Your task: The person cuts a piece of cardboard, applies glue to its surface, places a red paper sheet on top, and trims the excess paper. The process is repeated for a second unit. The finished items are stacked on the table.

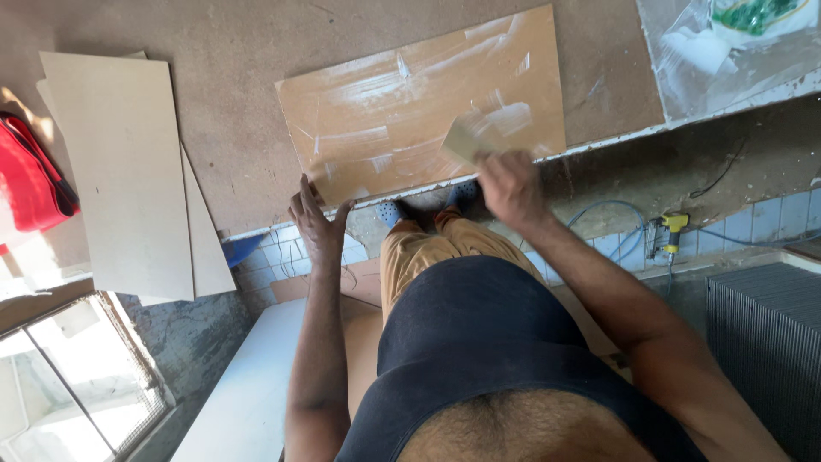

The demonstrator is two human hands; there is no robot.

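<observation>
Left hand [318, 224] fingers spread, pinning glossy tan rectangular board [410, 111] on counter [222, 51]; right hand [510, 184] fingers pinching pale flat scraper [466, 139], spreading glue.

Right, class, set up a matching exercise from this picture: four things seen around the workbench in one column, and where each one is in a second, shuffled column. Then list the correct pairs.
Things:
1. Glossy brown panel
2. Spreader
3. Stack of pale boards
4. Red cloth

Places:
A. At the far left edge of the view
B. Held in the right hand
C. Steadied at its near corner by the left hand
D. On the bench, left of the panel

Pairs: 1-C, 2-B, 3-D, 4-A
</observation>
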